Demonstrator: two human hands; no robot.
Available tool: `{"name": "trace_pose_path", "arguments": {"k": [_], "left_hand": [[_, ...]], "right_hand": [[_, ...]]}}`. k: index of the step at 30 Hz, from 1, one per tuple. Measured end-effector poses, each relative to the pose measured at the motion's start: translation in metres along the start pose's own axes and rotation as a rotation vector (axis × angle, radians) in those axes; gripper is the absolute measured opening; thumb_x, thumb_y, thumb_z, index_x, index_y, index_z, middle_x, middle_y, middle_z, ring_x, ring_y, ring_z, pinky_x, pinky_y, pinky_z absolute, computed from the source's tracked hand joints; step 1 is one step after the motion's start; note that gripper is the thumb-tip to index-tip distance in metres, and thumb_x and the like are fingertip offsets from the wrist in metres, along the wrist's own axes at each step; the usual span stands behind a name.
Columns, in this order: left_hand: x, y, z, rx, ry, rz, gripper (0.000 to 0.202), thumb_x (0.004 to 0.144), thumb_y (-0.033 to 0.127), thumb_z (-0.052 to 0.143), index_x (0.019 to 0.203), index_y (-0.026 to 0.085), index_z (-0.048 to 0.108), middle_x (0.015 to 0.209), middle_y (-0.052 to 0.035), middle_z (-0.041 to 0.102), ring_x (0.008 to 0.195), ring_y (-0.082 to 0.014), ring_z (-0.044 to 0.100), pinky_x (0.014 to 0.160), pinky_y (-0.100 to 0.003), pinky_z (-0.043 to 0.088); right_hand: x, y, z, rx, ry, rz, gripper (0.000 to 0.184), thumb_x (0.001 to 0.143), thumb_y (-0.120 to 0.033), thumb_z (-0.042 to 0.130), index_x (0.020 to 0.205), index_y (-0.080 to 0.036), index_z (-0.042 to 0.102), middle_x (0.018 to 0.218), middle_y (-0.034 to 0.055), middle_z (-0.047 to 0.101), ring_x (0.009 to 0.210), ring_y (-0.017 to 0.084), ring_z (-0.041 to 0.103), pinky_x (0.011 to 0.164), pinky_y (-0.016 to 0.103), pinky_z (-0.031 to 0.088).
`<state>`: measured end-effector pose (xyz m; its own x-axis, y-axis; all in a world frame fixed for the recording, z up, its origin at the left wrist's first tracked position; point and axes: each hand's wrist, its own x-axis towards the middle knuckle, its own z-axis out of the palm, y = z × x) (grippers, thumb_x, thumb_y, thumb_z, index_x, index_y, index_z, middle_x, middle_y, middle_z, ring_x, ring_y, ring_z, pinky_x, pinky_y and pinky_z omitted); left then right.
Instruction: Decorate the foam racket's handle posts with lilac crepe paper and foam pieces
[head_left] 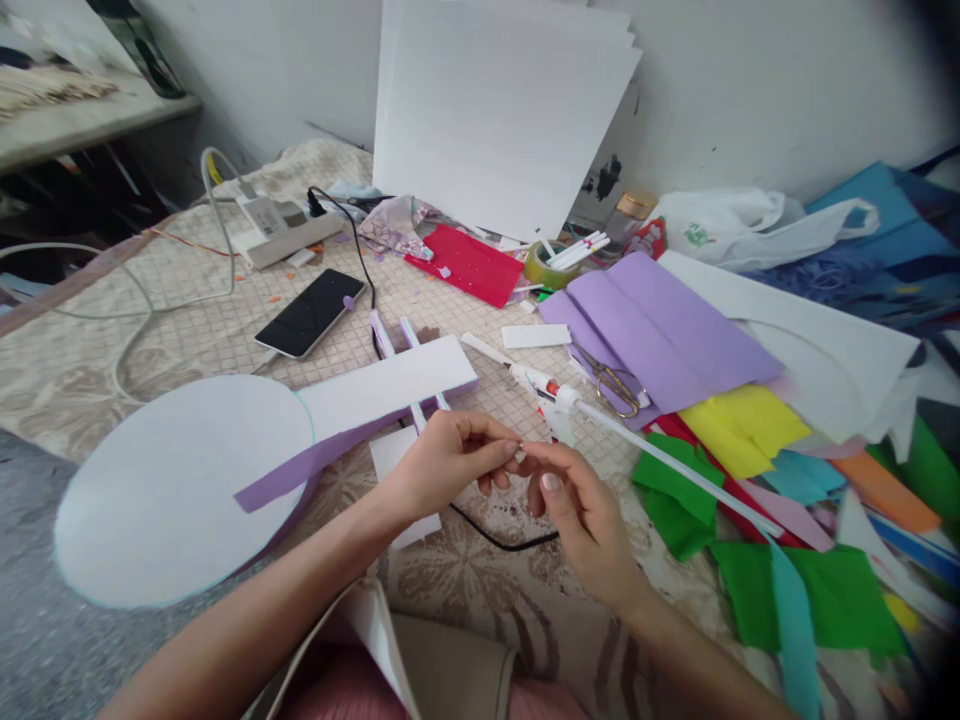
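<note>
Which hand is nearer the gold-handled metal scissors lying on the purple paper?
Right. The right hand sits just below-left of the gold-handled metal scissors; the left hand is farther left, beyond the right one.

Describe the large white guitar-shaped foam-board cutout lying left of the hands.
The white guitar-shaped foam-board cutout lies flat on the patterned cloth: a round body near left, a straight neck pointing right. A purple paper strip runs along its lower edge. The neck rests across thin white sticks, just beyond the left hand.
</note>
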<state>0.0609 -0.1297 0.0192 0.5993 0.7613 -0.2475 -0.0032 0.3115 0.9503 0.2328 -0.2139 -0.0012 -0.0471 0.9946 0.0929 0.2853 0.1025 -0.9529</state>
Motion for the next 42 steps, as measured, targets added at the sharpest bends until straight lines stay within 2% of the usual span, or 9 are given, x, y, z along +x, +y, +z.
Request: {"name": "trace_pose_path", "arguments": {"k": [5, 9, 16, 22, 26, 31, 36, 39, 42], "left_hand": [[-0.005, -0.001, 0.005, 0.193, 0.132, 0.155, 0.014, 0.086, 0.015, 0.056, 0.087, 0.01, 0.069, 0.065, -0.0004, 0.065, 0.051, -0.0061, 0.056, 0.049, -0.016, 0.046], [-0.01, -0.002, 0.006, 0.419, 0.218, 0.28, 0.016, 0.086, 0.012, 0.056, 0.092, 0.013, 0.071, 0.074, -0.0025, 0.071, 0.058, -0.0085, 0.061, 0.054, -0.018, 0.049], [-0.012, -0.006, 0.005, 0.866, 0.264, 0.604, 0.018, 0.093, 0.012, 0.052, 0.091, 0.013, 0.069, 0.08, -0.0049, 0.07, 0.071, -0.0126, 0.064, 0.065, -0.023, 0.05], [-0.012, -0.012, 0.009, 1.069, 0.296, 0.618, 0.026, 0.096, 0.017, 0.043, 0.081, 0.013, 0.064, 0.071, -0.003, 0.062, 0.062, -0.0128, 0.057, 0.057, -0.024, 0.044], [-0.01, -0.015, 0.013, 0.943, 0.411, 0.589, 0.019, 0.088, 0.012, 0.048, 0.076, 0.014, 0.063, 0.065, 0.0001, 0.059, 0.055, -0.0096, 0.051, 0.053, -0.021, 0.04], [-0.01, -0.009, 0.014, 0.628, 0.449, 0.376, 0.013, 0.08, 0.009, 0.053, 0.076, 0.014, 0.065, 0.058, 0.0023, 0.059, 0.053, -0.008, 0.051, 0.05, -0.018, 0.039], [-0.01, -0.006, 0.009, 0.208, 0.273, 0.13, 0.014, 0.086, 0.02, 0.055, 0.081, 0.011, 0.065, 0.063, -0.0001, 0.063, 0.051, -0.0077, 0.055, 0.047, -0.017, 0.043], [-0.008, -0.006, 0.006, 0.023, 0.176, 0.072, 0.016, 0.088, 0.023, 0.056, 0.084, 0.01, 0.065, 0.067, -0.0013, 0.064, 0.05, -0.0063, 0.055, 0.048, -0.017, 0.047], [-0.006, -0.007, 0.005, -0.068, 0.138, 0.034, 0.015, 0.09, 0.018, 0.053, 0.09, 0.01, 0.066, 0.072, -0.0034, 0.067, 0.054, -0.0066, 0.059, 0.053, -0.018, 0.052]], "right_hand": [[-0.004, 0.002, 0.003, 0.018, -0.034, 0.031, 0.032, 0.101, -0.031, 0.043, 0.131, -0.034, 0.053, 0.103, 0.0037, 0.061, 0.073, 0.013, 0.057, 0.064, 0.028, 0.051], [-0.005, 0.002, 0.003, 0.063, -0.03, 0.052, 0.032, 0.101, -0.031, 0.043, 0.132, -0.035, 0.053, 0.099, 0.0022, 0.061, 0.069, 0.012, 0.056, 0.062, 0.027, 0.051], [-0.004, 0.0, 0.002, 0.042, -0.028, 0.031, 0.034, 0.101, -0.031, 0.042, 0.133, -0.031, 0.052, 0.101, 0.0044, 0.062, 0.069, 0.013, 0.056, 0.062, 0.028, 0.051], [-0.008, -0.002, 0.003, 0.01, -0.047, 0.013, 0.037, 0.101, -0.031, 0.042, 0.137, -0.033, 0.05, 0.099, 0.0042, 0.062, 0.072, 0.014, 0.057, 0.067, 0.03, 0.051], [-0.013, -0.001, 0.007, 0.14, -0.13, 0.069, 0.044, 0.102, -0.032, 0.041, 0.146, -0.033, 0.041, 0.1, 0.0043, 0.064, 0.066, 0.012, 0.057, 0.061, 0.029, 0.051], [-0.018, 0.001, 0.012, 0.203, -0.205, 0.08, 0.052, 0.102, -0.031, 0.039, 0.153, -0.034, 0.027, 0.099, 0.0024, 0.068, 0.068, 0.012, 0.059, 0.064, 0.029, 0.052], [-0.019, 0.001, 0.011, 0.222, -0.199, 0.1, 0.053, 0.103, -0.031, 0.039, 0.153, -0.035, 0.024, 0.1, 0.0023, 0.069, 0.068, 0.012, 0.06, 0.065, 0.029, 0.053], [-0.019, 0.0, 0.01, 0.239, -0.177, 0.114, 0.052, 0.102, -0.032, 0.04, 0.153, -0.034, 0.027, 0.1, 0.0027, 0.069, 0.067, 0.012, 0.06, 0.064, 0.029, 0.053], [-0.02, 0.0, 0.009, 0.247, -0.154, 0.124, 0.05, 0.102, -0.034, 0.04, 0.151, -0.032, 0.031, 0.099, 0.0036, 0.07, 0.065, 0.012, 0.061, 0.062, 0.029, 0.053]]}}
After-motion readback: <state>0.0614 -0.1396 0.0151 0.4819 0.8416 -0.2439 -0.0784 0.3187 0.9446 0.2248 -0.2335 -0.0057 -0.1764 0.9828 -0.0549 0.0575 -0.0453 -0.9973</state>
